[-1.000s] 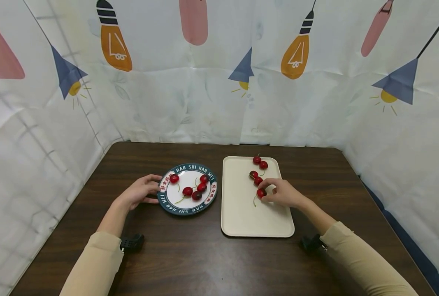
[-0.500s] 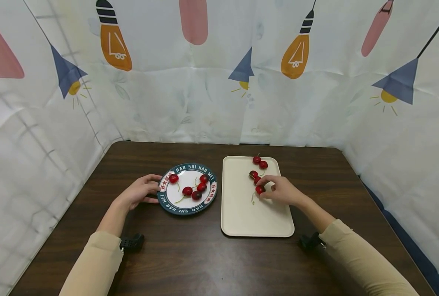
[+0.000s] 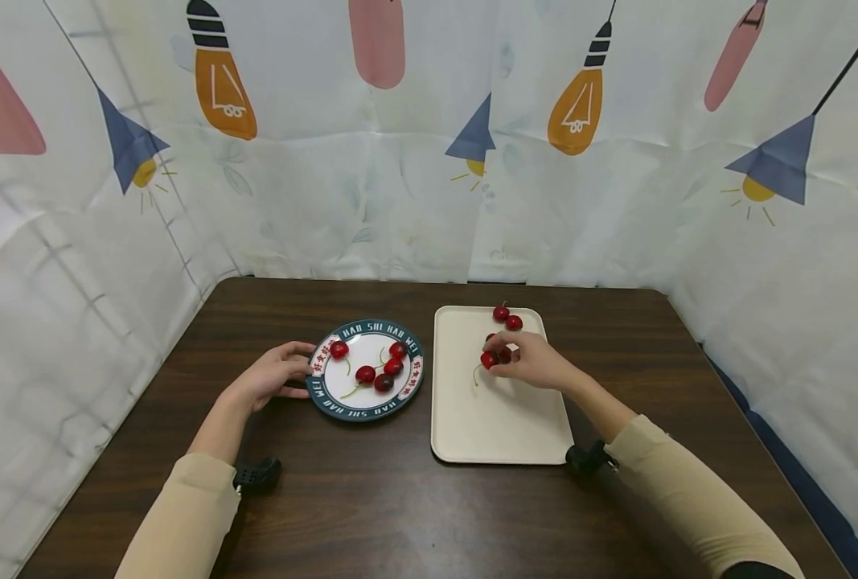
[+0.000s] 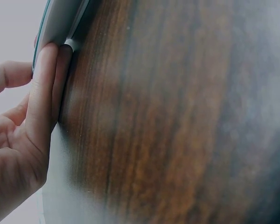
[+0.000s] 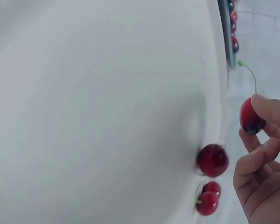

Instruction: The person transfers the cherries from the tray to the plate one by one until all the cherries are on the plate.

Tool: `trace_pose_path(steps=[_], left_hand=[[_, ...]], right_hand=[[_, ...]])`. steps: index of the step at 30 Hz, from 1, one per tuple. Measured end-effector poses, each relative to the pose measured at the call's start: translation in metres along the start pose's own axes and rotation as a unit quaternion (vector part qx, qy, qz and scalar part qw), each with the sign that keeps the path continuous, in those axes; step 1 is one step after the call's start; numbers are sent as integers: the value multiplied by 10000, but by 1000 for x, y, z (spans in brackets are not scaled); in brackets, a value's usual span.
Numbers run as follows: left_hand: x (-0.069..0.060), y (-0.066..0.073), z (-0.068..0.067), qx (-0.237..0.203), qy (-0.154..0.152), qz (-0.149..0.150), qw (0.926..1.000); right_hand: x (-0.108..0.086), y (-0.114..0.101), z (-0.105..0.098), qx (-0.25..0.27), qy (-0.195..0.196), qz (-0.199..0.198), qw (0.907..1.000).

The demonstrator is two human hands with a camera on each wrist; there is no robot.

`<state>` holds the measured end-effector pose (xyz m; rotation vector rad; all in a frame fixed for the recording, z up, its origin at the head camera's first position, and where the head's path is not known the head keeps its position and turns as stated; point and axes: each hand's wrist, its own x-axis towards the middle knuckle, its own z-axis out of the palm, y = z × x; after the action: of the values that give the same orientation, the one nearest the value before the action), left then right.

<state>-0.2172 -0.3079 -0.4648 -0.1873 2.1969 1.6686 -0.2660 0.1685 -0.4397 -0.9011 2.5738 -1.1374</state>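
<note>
My right hand (image 3: 531,362) pinches a dark red cherry (image 3: 489,359) between thumb and fingertips, above the cream tray (image 3: 497,426). In the right wrist view the held cherry (image 5: 251,116) has its green stem pointing up, apart from the tray surface. Other cherries on the tray lie by the hand, one partly hidden by the fingers, and a pair (image 3: 507,317) sits at the far edge. My left hand (image 3: 275,375) grips the left rim of a round plate (image 3: 359,413) with a dark teal border. Several cherries (image 3: 365,375) lie on it. The left wrist view shows fingers (image 4: 42,93) beneath the rim.
Plate and tray stand side by side on a dark wooden table (image 3: 371,507), a narrow gap between them. A patterned cloth (image 3: 400,209) hangs around the back and sides. Black bands with devices (image 3: 258,474) are on both wrists.
My right hand has moved left and slightly away from me, carrying the pinched cherry off the spot where it lay. My left hand and the plate have stayed in place.
</note>
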Motion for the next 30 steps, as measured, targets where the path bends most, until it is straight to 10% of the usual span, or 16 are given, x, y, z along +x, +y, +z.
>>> trace_pose_path(steps=[30], left_hand=[[-4, 4, 3, 38, -3, -8, 10000]], right_hand=[[70, -50, 37, -45, -273, -466, 9985]])
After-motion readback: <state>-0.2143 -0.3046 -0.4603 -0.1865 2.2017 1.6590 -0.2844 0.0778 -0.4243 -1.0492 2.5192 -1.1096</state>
